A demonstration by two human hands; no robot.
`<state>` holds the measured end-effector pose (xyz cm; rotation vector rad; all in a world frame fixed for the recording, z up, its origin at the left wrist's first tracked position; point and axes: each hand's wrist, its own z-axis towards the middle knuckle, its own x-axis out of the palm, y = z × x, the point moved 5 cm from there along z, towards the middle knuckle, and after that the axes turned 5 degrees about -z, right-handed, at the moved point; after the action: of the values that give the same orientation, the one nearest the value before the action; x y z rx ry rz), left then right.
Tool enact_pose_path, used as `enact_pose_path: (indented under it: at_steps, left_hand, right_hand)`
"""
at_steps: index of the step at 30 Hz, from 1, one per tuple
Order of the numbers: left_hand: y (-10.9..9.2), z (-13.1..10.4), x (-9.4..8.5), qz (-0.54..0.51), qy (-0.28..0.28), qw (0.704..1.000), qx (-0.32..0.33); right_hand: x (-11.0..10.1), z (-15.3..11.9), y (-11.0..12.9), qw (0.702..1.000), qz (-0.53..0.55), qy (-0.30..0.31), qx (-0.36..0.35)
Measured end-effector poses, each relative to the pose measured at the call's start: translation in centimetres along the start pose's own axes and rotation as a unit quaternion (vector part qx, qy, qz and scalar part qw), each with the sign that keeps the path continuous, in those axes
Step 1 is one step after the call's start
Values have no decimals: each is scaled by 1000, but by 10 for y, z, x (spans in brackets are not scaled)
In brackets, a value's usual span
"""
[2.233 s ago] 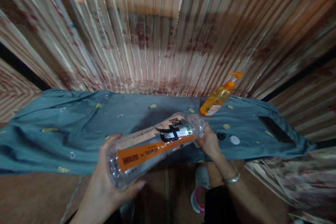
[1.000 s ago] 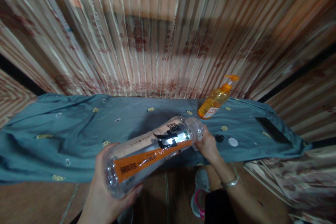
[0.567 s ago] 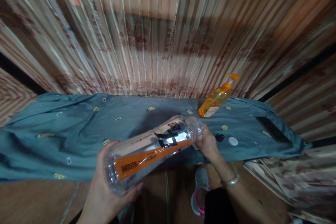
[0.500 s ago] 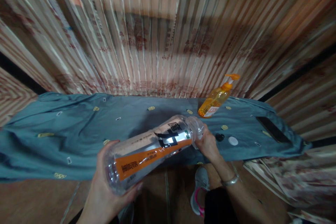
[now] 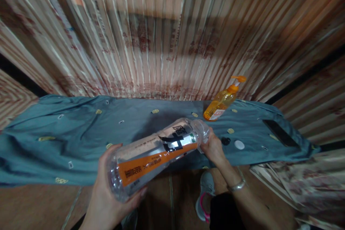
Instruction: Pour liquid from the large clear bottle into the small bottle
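A large clear plastic bottle with an orange and black-print label lies tilted between my two hands, above the near edge of the cloth-covered table. My left hand wraps round its base at the lower left, thumb below and fingers on the far side. At the upper right end my right hand is closed on the neck; its fingertips are partly hidden behind the bottle. The inside looks see-through, with no liquid that I can make out. Just right of my right hand lie a small black object and a white round disc.
Behind my right hand stands an orange pump bottle, part filled with amber liquid. A dark phone-like slab lies at the table's right end. The blue-green cloth covers the table. A striped curtain hangs close behind it.
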<state>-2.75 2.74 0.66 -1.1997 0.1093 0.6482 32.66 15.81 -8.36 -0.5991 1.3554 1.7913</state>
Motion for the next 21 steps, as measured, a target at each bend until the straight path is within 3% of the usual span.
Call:
enact_pose_path:
  at_steps: [21]
  left_hand:
    - [-3, 0, 1, -18, 0, 1000, -10]
  right_hand:
    - [0, 1, 1, 1000, 4, 3, 13]
